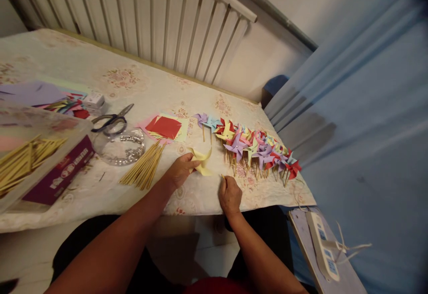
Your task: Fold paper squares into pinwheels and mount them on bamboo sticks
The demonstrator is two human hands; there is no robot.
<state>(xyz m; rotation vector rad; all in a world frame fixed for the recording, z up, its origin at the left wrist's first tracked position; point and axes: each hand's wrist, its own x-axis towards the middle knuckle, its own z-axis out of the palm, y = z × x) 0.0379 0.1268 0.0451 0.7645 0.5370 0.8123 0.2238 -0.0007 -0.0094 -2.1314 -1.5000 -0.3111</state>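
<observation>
Now — left hand point(180, 170) pinching yellow pinwheel point(201, 160) | right hand point(230, 194) closed — gripping stick tip point(222, 176)

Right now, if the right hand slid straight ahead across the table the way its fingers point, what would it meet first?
Probably the row of coloured paper pinwheels on wooden sticks: the right hand points up-table toward their stick ends, though depth is unclear.

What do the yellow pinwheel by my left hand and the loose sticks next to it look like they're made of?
Yellow pinwheel: thin matte paper, judging by its sharp folds and curled tips. Loose sticks: probably bamboo or light wood, being pale tan, thin, straight and unpainted.
</observation>
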